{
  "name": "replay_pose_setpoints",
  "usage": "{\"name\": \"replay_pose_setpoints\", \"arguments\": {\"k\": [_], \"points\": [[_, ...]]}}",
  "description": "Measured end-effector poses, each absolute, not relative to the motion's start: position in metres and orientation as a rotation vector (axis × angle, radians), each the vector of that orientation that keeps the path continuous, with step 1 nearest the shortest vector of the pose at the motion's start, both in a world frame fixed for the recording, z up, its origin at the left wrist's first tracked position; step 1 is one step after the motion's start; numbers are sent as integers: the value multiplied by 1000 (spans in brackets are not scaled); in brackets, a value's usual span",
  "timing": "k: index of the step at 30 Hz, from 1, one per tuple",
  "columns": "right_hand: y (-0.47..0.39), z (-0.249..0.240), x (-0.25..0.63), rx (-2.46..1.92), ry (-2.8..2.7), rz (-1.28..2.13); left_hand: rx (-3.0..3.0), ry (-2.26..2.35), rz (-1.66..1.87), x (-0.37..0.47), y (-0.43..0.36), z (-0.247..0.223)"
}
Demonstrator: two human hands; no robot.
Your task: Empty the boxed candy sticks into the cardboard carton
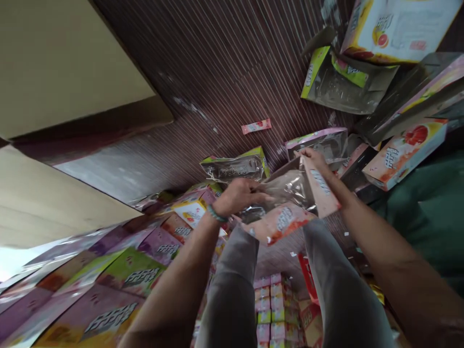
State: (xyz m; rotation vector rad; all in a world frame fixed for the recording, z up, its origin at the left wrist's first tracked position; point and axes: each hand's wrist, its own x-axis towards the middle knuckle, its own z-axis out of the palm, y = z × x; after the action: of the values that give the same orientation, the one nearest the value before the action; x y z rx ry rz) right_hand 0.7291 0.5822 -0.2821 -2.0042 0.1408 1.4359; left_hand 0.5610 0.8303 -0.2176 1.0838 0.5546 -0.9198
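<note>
A pink box (281, 220) with a clear plastic film front hangs between my hands, above my knees. My left hand (241, 195), with a green bracelet at the wrist, is closed on its left part. At the box's upper right edge, the fingers of my right hand (314, 159) are pinched on the cardboard. Just beyond the hands lie a green-edged box (235, 166) and a pink-edged box (326, 140), both with clear fronts. A small pink sachet (256, 126) rests farther off on the ribbed brown surface (224, 63).
Stacked colourful boxes (141, 275) fill the lower left, under large cardboard pieces (65, 63). At right are an opened green box (348, 84), a white-and-yellow box (406, 31) and a strawberry-pictured box (406, 152). More stacks (277, 309) and a red object (308, 278) show below.
</note>
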Motion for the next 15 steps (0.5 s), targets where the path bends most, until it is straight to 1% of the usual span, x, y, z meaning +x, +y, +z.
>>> {"name": "replay_pose_setpoints", "arguments": {"k": [2,4,5,7,9,12,15], "points": [[607,-299,736,-2247,-144,1330,1369,503,-1012,552,857,-244],[641,-322,741,-2434,-565,1219,1750,431,-1110,555,870,-265],[659,-334,742,-2475,-744,1202,1927,408,-1166,559,871,-271],[690,-359,739,-2512,-927,1253,2141,447,-1305,568,864,-279],[707,-382,732,-2567,-964,1325,2162,528,-1391,571,852,-291],[706,-405,721,-2617,-859,1380,2087,535,-1463,563,843,-314],[693,-399,724,-2656,-575,1321,2010,475,-1574,554,844,-332]]}}
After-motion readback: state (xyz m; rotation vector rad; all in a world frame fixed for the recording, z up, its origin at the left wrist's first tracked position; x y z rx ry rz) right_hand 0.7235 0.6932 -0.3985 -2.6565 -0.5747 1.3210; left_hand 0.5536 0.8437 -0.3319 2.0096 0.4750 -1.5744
